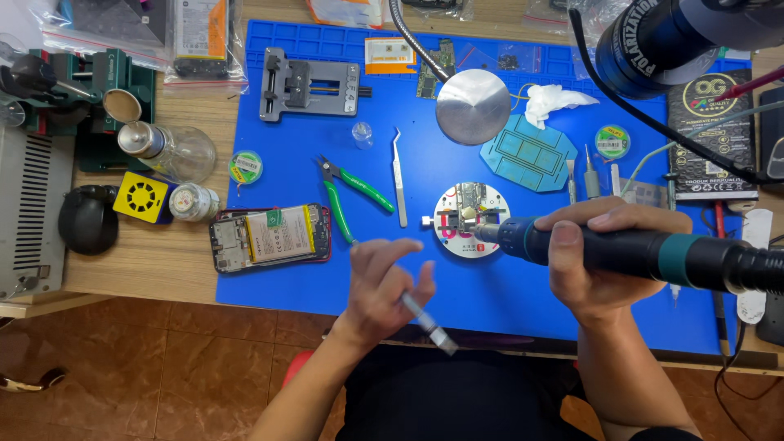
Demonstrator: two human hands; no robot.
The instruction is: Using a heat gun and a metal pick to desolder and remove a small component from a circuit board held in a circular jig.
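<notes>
Hands: right hand (600, 261) grips matte cylindrical hot-air handle (621, 249) | left hand (384, 286) pinches metal tweezers (430, 322)

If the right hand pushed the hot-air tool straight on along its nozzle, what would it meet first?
Probably the small circuit board clamped on the round white holder; the right hand aims the nozzle there, though height is unclear.

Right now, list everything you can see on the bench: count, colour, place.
mat: 1, blue, bench centre
opened phone: 1, red-edged, mat's left
cutters: 1, green-handled, mid mat
tweezers: 1, silver, right of cutters
round fixture: 1, white, holds small board
metal disc: 1, silver, top centre
grey clamp: 1, top left of mat
glass bottle: 1, clear, left of mat
left hand: holds a thin metal tool
right hand: grips hot-air handle, nozzle over fixture
</notes>
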